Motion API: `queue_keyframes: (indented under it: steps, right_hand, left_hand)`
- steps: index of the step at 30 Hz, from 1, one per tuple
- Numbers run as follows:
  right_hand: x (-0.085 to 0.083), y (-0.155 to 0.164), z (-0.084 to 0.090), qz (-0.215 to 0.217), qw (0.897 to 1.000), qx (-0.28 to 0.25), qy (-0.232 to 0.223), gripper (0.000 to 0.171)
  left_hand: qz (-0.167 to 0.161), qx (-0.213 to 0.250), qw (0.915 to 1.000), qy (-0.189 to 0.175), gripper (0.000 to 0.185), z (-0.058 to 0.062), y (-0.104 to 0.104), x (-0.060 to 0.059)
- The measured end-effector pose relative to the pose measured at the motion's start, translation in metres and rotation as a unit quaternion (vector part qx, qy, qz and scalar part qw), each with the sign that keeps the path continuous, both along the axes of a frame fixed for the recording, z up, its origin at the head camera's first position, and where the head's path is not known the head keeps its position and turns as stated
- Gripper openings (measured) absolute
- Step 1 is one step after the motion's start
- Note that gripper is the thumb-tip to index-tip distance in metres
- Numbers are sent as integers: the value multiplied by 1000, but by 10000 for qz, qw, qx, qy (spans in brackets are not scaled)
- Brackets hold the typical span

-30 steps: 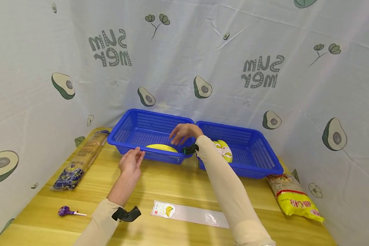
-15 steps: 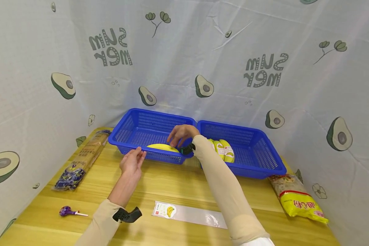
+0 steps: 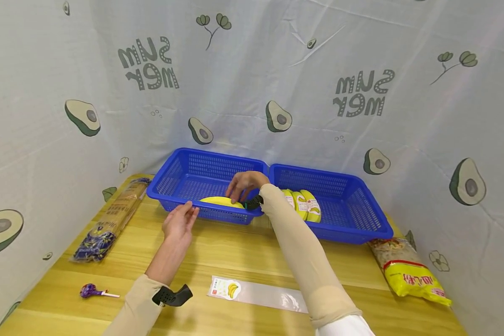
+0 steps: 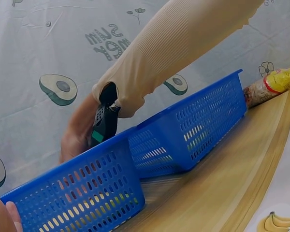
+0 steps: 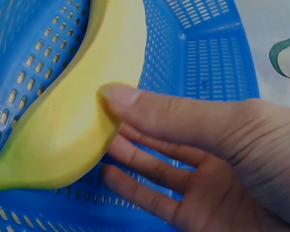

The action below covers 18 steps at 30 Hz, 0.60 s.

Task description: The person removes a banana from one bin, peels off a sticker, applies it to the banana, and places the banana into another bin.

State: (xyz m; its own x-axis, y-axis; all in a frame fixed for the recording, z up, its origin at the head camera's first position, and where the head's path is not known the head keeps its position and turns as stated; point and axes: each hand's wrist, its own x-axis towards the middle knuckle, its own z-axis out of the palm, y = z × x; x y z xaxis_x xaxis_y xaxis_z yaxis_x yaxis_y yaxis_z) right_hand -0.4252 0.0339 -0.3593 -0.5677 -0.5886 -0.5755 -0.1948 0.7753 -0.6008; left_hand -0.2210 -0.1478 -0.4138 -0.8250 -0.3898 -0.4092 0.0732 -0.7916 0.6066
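The right hand (image 3: pixel 245 183), fingers loosely open, touches the banana (image 3: pixel 220 202) lying lengthwise along the left basket's (image 3: pixel 168 177) near wall; the open left hand (image 3: pixel 178 223) waits just outside.

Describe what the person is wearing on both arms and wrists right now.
Both arms wear snug beige ribbed sleeves reaching the wrists: left sleeve, right sleeve. A white cuff shows at the right sleeve's upper end. Each wrist carries a small black perforated device: left one, right one, which has a green mark. The left hand and right hand are bare.
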Motion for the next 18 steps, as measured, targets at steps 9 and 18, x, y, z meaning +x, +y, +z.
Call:
queue_keyframes:
  steps: [9,18]
  right_hand:
    - [2,1,-1,194,9996,177,73,31]
    - [4,7,4,6,9999,-133,15,36]
  left_hand:
    - [-9,-105,9999,1,20,-1,2,1]
    - [-32,29,10000,68,18,-1,3,1]
